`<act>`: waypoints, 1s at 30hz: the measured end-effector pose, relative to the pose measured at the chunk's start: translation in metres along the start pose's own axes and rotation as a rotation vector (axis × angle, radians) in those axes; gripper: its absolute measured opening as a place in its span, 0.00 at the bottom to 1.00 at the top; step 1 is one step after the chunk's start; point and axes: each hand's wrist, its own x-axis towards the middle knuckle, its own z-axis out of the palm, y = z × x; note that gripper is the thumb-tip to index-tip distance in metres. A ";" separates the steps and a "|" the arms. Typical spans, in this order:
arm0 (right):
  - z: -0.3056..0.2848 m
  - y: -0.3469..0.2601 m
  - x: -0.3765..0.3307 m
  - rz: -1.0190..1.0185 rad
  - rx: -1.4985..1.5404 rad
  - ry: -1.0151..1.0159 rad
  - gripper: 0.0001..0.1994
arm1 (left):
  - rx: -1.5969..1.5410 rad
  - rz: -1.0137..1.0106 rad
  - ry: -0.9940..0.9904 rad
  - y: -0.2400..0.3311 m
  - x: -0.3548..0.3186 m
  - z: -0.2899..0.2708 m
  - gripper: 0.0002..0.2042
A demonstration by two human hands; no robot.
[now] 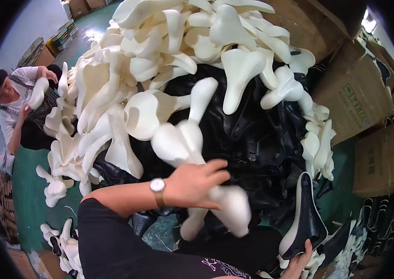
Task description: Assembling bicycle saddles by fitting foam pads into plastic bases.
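The left hand (194,183), a watch (158,186) on its wrist, closes its fingers around a cream foam saddle pad (227,211) at the near foot of a big heap of foam pads (159,60). The right hand (299,262), at the lower edge, grips the rear of a black saddle (306,218) with a cream rim, held upright beside the pile of black saddles (257,135). Another person (17,100) sits at the far left.

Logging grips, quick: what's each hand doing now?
Left hand: shut on cream foam saddle pad.
Right hand: grip on black saddle with cream underside.
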 end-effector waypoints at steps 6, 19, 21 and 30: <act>-0.005 -0.002 0.001 -0.053 -0.020 0.046 0.27 | 0.667 -0.418 1.055 -0.193 0.041 -0.112 0.52; -0.040 -0.006 -0.008 -0.099 -0.048 0.159 0.28 | -0.230 -0.949 1.215 -0.278 0.053 -0.136 0.60; -0.041 -0.004 -0.006 -0.079 -0.028 0.145 0.28 | -0.343 -0.832 1.071 -0.243 0.037 -0.130 0.58; -0.021 -0.011 -0.014 -0.062 0.010 0.097 0.27 | -0.386 -0.713 -0.018 -0.047 -0.042 0.019 0.55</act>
